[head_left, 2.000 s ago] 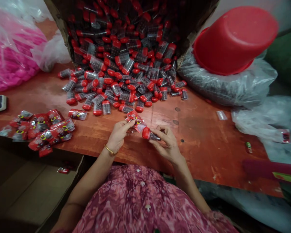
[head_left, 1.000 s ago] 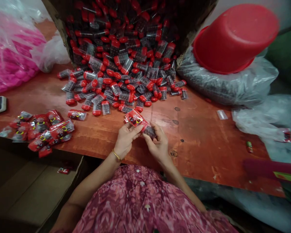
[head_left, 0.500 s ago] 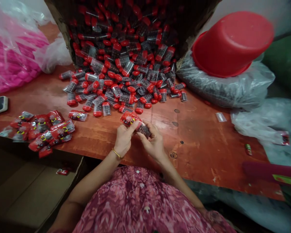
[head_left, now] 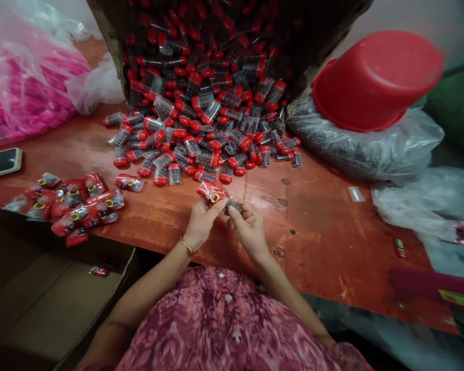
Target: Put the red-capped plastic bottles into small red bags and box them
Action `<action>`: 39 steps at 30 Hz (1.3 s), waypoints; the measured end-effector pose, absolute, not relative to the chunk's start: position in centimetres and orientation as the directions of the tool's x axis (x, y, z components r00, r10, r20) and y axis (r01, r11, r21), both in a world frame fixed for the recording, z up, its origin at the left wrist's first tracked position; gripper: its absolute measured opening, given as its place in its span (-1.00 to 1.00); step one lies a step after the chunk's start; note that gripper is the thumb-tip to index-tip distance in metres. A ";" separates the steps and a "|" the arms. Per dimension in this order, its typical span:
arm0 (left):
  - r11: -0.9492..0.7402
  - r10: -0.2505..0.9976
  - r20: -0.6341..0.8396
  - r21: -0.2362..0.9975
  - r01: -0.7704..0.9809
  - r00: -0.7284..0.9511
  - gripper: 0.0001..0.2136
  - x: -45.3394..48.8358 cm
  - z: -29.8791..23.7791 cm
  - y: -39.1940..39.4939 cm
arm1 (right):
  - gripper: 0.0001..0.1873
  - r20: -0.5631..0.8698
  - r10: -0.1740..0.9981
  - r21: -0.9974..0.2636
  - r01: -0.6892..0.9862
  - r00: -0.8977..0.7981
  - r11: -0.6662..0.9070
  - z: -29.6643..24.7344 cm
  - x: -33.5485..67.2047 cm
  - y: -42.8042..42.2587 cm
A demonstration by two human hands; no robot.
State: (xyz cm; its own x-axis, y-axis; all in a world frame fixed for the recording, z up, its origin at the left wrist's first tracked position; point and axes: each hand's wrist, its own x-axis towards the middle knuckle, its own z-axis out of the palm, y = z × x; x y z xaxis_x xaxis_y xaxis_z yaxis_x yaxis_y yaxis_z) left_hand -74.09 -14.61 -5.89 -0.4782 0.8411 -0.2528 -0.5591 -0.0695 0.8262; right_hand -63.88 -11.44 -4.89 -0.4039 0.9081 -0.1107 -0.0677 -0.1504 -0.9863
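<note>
I am working in dim light that seems to be falling from above; a soft, pale glare is spreading over the reddish-brown wooden table (head_left: 261,193) near my fingers (head_left: 215,209). Shadow is swallowing the inside of the large brown cardboard box (head_left: 109,33) and darkening the open tan cardboard box (head_left: 62,304). Highlights are glinting on the glossy red plastic packet (head_left: 212,189) I am holding, its fine print blurring. The upturned round red plastic bucket (head_left: 382,77) is stretching toward the edge, where the long maroon bar (head_left: 429,282) is smearing softly.

Your left forearm (head_left: 149,291) and right forearm (head_left: 288,291) reach forward, angling inward, with your left hand (head_left: 201,222) and right hand (head_left: 251,231) close together ahead of your torso (head_left: 226,322), thumbs (head_left: 235,216) tilted toward each other, fingers (head_left: 248,208) bent in a pinch.
</note>
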 end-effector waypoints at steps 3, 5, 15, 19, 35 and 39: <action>-0.091 0.813 -0.313 0.764 -0.638 -0.491 -0.68 -74.0 -5.6 -14.7 | -0.66 -0.114 0.909 -0.981 -0.097 -0.400 -0.165 -5.1 -64.3 -11.8; -0.106 0.805 -0.330 0.738 -0.667 -0.492 -0.67 -74.1 -5.4 -14.8 | -0.63 -0.139 0.871 -0.969 -0.116 -0.471 -0.217 -5.2 -64.2 -11.7; -0.097 0.801 -0.315 0.771 -0.629 -0.509 -0.76 -75.4 -4.5 -15.5 | -0.60 -0.204 0.709 -0.957 -0.015 -0.675 -0.290 -4.3 -64.1 -9.6; -0.138 0.773 -0.291 0.790 -0.597 -0.564 -0.76 -75.3 -4.6 -15.4 | -0.58 -0.188 0.765 -0.971 -0.001 -0.615 -0.239 -4.0 -64.9 -9.9; 0.021 0.811 -0.441 0.678 -0.735 -0.384 -0.83 -76.2 -4.1 -16.3 | -0.69 0.190 0.826 -0.943 0.136 -0.531 0.304 -6.9 -66.4 -9.5; 0.089 0.780 -0.517 0.648 -0.756 -0.352 -0.90 -78.3 -4.1 -17.5 | -0.72 0.393 0.573 -0.683 0.189 -0.719 0.705 -6.8 -67.4 -7.3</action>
